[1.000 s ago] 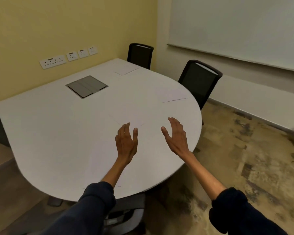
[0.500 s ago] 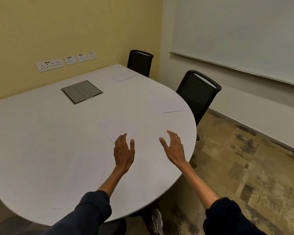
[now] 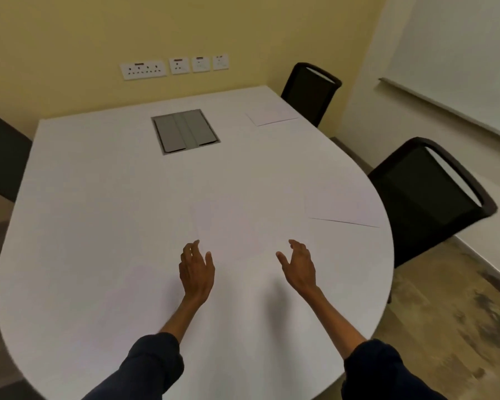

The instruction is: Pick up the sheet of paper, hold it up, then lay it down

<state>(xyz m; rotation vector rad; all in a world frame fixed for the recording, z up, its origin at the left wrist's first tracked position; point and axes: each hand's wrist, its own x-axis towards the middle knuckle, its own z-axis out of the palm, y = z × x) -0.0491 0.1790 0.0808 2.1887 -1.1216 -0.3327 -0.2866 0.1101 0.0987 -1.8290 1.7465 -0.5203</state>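
Both hands have drifted wider apart since a second ago. Left hand [image 3: 197, 272] and right hand [image 3: 300, 265] hover with fingers loosely spread, empty, above the white table [image 3: 98, 226]; the sheet of paper [image 3: 231, 226] lies flat at twelve o'clock from them.

Single head view, looking forward-down over table [image 3: 98, 226]; probably standing height.

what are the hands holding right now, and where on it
Nothing. The left hand and right hand are both open and empty above the table; the sheet of paper lies flat ahead of them.
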